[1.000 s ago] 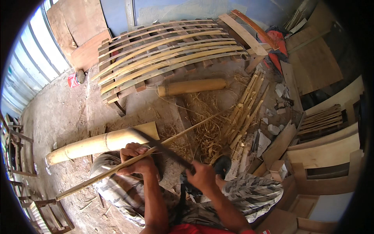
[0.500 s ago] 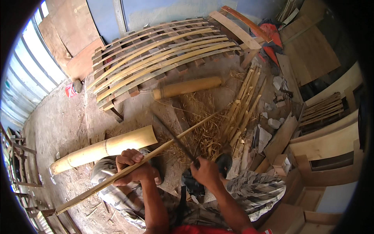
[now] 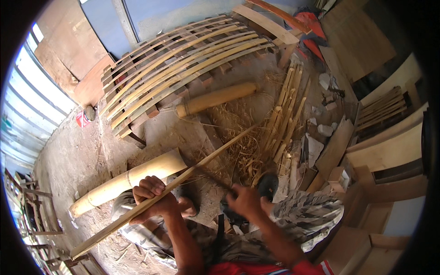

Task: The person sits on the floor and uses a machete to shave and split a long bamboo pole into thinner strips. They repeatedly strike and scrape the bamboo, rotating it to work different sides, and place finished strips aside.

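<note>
A long bamboo strip runs slantwise across my lap, from the lower left up to the shavings on the floor. My left hand is wrapped round it from below, near its middle. In my right hand is the handle of a long dark knife, slightly blurred. Its blade points up and left, with the tip end at the strip just beyond my left hand. Whether the edge bites into the bamboo I cannot tell. A thick split bamboo piece lies on the floor beyond my left hand.
Curly shavings cover the floor ahead, beside a bundle of bamboo strips. Farther off lie a bamboo log and a rack of long slats. Stone chunks and wooden furniture parts stand at the right.
The knife has swung down and left, its blade now lower and nearer the strip. My left hand keeps its hold on the strip. The whole view has shifted slightly.
</note>
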Available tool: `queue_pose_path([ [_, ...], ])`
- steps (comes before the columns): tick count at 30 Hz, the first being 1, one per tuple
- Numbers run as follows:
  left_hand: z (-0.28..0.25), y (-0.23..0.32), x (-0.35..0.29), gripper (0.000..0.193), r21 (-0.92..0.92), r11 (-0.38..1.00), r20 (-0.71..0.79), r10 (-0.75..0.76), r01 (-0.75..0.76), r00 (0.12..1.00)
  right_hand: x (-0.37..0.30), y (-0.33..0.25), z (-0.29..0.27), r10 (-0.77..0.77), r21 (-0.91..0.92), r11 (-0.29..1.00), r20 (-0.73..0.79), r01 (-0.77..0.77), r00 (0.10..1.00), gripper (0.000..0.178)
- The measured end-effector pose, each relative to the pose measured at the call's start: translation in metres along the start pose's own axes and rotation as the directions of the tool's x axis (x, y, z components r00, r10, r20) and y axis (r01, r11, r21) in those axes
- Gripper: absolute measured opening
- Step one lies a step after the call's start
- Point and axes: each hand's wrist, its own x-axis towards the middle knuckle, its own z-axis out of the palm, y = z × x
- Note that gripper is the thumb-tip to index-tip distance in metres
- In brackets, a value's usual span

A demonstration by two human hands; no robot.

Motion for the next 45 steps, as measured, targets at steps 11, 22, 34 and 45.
queue_pose_path([
  [11, 0.008, 0.004, -0.001, 0.086, 0.088, 0.996, -0.151, 0.002, 0.012, 0.988, 0.004, 0.011, 0.0, 0.054, 0.021, 0.998, -0.004, -0.054, 0.999, 0.028],
  [22, 0.016, 0.003, -0.004, 0.088, -0.054, 0.998, -0.015, -0.023, 0.022, 1.0, 0.008, 0.023, 0.005, 0.081, 0.014, 0.997, -0.014, -0.081, 0.997, 0.03],
  [34, 0.015, 0.006, 0.001, 0.088, 0.023, 0.999, -0.076, -0.028, 0.029, 0.997, 0.025, 0.049, 0.011, 0.074, -0.011, 0.997, -0.023, -0.075, 0.997, 0.032],
  [45, 0.004, 0.022, 0.011, 0.087, 0.012, 0.999, -0.021, -0.047, 0.047, 0.999, 0.031, 0.095, 0.011, 0.227, 0.004, 0.974, 0.016, -0.227, 0.974, 0.039],
])
